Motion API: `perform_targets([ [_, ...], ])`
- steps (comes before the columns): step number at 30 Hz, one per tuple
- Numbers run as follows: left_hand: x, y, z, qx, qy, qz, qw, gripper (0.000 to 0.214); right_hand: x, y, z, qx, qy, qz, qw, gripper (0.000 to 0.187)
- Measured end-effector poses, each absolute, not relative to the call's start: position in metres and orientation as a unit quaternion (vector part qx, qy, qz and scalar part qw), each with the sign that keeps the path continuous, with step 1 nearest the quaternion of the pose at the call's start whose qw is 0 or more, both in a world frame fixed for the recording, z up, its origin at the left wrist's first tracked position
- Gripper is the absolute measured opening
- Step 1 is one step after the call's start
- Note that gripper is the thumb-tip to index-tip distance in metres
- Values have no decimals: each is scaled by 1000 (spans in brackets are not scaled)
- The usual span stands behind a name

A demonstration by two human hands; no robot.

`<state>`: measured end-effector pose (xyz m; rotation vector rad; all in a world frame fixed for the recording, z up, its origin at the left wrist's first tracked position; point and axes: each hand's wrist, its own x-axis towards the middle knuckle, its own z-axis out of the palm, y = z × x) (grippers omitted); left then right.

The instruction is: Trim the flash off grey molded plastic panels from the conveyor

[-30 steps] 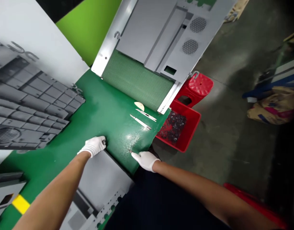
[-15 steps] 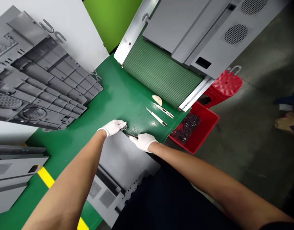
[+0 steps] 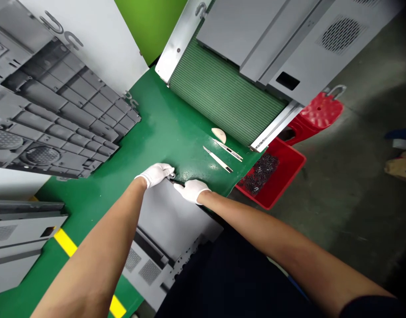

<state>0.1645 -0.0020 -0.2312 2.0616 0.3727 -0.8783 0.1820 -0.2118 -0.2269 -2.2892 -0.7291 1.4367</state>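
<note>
My left hand point(image 3: 154, 174) and my right hand point(image 3: 191, 191) wear white gloves and sit at the edge of a grey metal panel point(image 3: 172, 216). A thin dark strip point(image 3: 178, 183) with a shiny metal end runs between their fingertips, and both hands seem to pinch it. The green mat point(image 3: 176, 132) lies beyond them. Farther up the mat lie two slim utility knives point(image 3: 218, 160) and a cream half-round piece point(image 3: 218, 134), beside a ribbed green sheet point(image 3: 225, 92) on a grey metal unit point(image 3: 272, 48).
A red tray point(image 3: 272, 174) of dark small parts sits past the mat's right edge, with a red stool point(image 3: 318, 115) beyond it. Large grey panels point(image 3: 50, 106) lie at the left. Concrete floor point(image 3: 338, 198) spans the right, and yellow tape point(image 3: 65, 243) marks the lower left.
My hands have moved closer together at the panel edge, and the dark strip now shows between them. The view has shifted, so the surrounding objects sit differently in the frame.
</note>
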Motion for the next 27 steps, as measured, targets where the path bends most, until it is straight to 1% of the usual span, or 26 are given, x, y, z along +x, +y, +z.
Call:
perform_targets([
  [6,166,-3,-229,817,157,-356,426,48,186,-217,-231,-798,-269,511,172,91],
  [17,165,-2,-237,825,163,-352,412,46,184,-207,-234,-801,-289,495,170,96],
  [27,171,-3,-235,824,160,-365,404,51,179,-204,-240,-818,-324,454,140,89],
])
